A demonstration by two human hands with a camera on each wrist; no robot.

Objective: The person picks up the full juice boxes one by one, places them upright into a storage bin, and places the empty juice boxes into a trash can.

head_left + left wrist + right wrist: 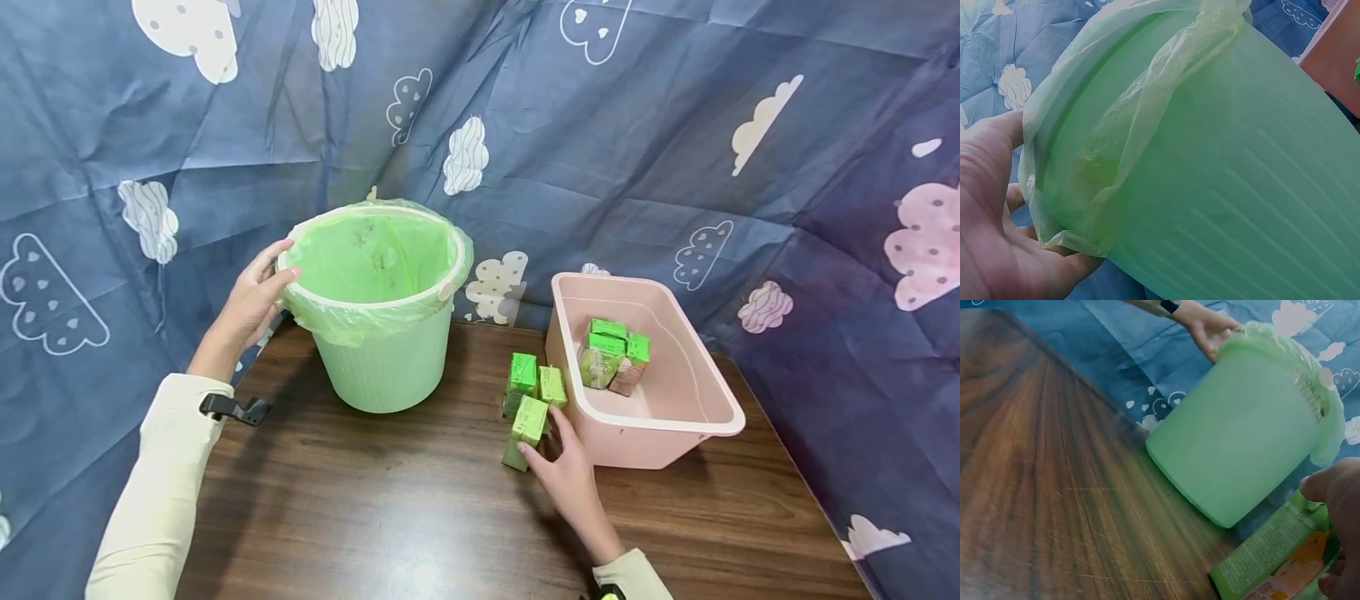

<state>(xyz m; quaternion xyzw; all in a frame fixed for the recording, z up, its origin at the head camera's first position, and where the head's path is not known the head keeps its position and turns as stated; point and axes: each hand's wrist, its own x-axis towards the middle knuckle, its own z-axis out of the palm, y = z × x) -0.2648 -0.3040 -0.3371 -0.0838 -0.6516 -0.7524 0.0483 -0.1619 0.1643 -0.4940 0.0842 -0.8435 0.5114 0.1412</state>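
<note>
My left hand (pixel 255 296) grips the rim of a pale green trash bin (pixel 382 358), fingers and thumb on the plastic liner (pixel 352 250) folded over it. In the left wrist view the loose liner edge (pixel 1141 119) hangs down the bin's ribbed side. A small green juice box (pixel 529 421) stands on the table between the thumb and fingers of my right hand (pixel 566 475). Its printed side with an orange picture shows in the right wrist view. Right behind it are two more juice boxes, one bright green on top (pixel 522 371) and one yellow-green (pixel 552 385).
A pink plastic tub (pixel 682 404) stands to the right of the juice boxes, with several green-topped cartons (pixel 603 358) inside. The brown wooden table (pixel 360 500) backs onto a blue cloud-patterned cloth (pixel 525 167), which also rises along the right side.
</note>
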